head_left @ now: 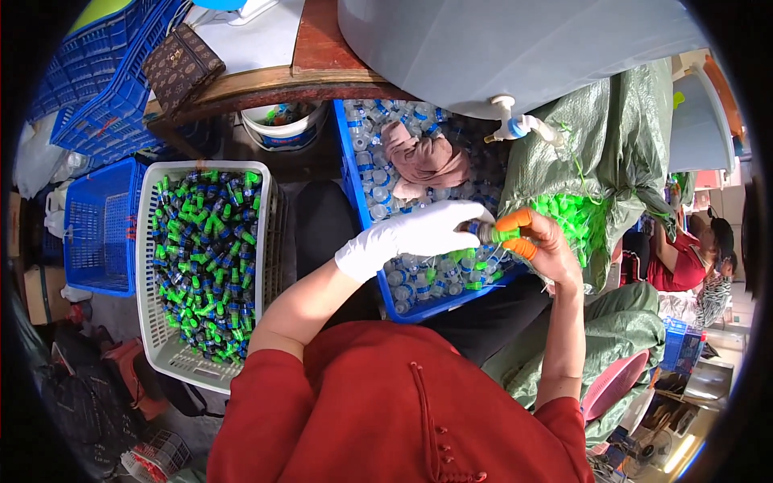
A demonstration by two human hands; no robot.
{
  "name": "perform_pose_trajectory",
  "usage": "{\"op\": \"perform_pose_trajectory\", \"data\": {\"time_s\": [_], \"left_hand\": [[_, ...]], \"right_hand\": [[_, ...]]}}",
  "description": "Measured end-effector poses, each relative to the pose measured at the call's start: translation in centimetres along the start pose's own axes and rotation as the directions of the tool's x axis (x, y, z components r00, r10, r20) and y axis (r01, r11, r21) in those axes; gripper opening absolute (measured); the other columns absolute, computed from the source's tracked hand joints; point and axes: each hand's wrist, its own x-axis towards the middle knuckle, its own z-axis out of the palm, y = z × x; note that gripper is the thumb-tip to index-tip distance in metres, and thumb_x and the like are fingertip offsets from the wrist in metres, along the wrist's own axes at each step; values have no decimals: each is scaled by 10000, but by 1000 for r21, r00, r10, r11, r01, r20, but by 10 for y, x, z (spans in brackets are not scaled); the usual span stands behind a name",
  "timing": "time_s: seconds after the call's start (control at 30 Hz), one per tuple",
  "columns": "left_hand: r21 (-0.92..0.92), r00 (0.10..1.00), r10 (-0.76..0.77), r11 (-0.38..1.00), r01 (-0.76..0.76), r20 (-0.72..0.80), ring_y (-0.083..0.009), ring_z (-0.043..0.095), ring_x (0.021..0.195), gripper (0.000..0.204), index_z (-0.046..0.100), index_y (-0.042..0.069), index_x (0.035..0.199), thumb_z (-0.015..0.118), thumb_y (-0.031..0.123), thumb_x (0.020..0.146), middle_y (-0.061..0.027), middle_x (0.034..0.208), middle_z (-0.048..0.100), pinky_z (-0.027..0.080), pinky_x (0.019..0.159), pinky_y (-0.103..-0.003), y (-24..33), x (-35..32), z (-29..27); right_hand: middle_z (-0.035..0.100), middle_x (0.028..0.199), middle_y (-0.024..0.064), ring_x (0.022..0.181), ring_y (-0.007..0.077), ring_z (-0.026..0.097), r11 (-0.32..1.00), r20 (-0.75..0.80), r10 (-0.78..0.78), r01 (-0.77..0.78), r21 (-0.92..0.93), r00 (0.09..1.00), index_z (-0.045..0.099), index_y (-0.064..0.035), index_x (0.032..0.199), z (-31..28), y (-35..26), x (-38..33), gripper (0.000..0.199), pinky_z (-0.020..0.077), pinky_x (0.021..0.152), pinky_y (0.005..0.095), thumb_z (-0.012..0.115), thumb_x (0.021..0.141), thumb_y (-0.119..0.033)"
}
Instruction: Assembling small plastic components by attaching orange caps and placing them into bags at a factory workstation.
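A small bottle [485, 233] with a dark label is held level over a blue crate [352, 177]. My left hand [427, 229], in a white glove, grips its body. On its bright green cap [506, 235] close the thumb and fingers of my right hand [546, 241], which wears orange finger covers. The cap sits at the bottle's end; whether it is fully on I cannot tell. Beneath my hands, clear small bottles [411, 286] with blue bands fill the crate, with several loose green caps [467, 259] among them. A pinkish cloth [427, 159] lies on the bottles.
At left, a pale basket [145, 266] holds many green-capped bottles [209, 258], beside a blue crate [101, 229]. A green woven sack [596, 129] spills green caps [568, 217] at right. A tap [509, 125] juts from a grey tank [515, 48]. A patterned pouch [183, 68] rests on the table.
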Motion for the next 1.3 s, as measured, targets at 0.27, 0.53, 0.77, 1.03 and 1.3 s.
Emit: {"op": "perform_pose_trajectory", "data": {"time_s": [0.27,0.53,0.77,1.03,1.3], "left_hand": [[-59,994,-106,992,108,35,-248,628,823,384,514,36,1246,606,128,885,-159,1000,632,486,743,-368,6,-2,23],[201,996,-71,978,59,56,-298,610,874,375,511,31,1215,614,152,875,-167,1010,596,485,753,-403,16,1,25],[312,999,-48,949,50,-14,-349,590,943,355,509,37,1171,626,160,859,-157,1020,554,490,777,-430,8,-2,29],[348,994,-88,931,105,-67,-350,586,954,350,520,33,1155,632,156,848,-156,1040,563,490,770,-429,7,-2,36],[685,984,136,729,-18,-118,-339,597,908,382,530,43,1177,646,135,825,-147,1052,573,499,764,-419,12,-10,52]], "right_hand": [[664,1015,89,866,213,665,986,-247,15,-56,-158,969,619,-36,1103,18,-5,-8,299,524,736,326,708,820,-5],[640,883,149,762,341,632,725,-117,76,-135,-676,990,615,-33,1046,17,-15,-20,256,498,620,391,718,834,-135],[610,704,128,626,320,618,755,-203,-168,-7,-656,965,612,-38,993,33,-11,-17,254,490,561,401,688,860,-241],[636,798,181,713,315,647,764,-96,-47,-27,-644,994,593,-6,1007,22,-11,-17,241,505,614,356,647,896,-213],[644,870,127,642,321,605,949,-302,150,-223,-223,941,600,-36,1059,53,29,-28,251,478,585,356,683,871,-181]]}}
